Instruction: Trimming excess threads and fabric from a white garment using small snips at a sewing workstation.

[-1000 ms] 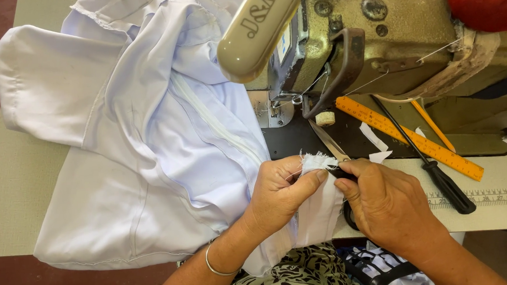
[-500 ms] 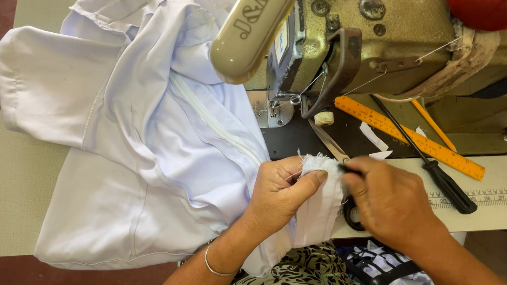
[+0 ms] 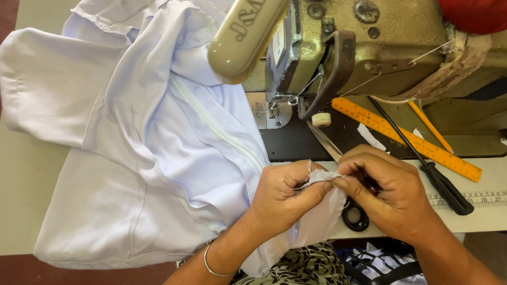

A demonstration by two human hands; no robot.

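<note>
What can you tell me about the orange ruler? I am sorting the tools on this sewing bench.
The orange ruler is a long, flat strip, plastic by the look of it, with fine dark markings along its edge. It lies flat and slanted on the dark bed of the sewing machine, its lower right end reaching over the pale table. A black-handled screwdriver crosses over it. Neither hand touches it.

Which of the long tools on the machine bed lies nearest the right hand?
The scissors: their blade passes under the right hand, unlike the black-handled screwdriver and orange ruler farther right.
</note>
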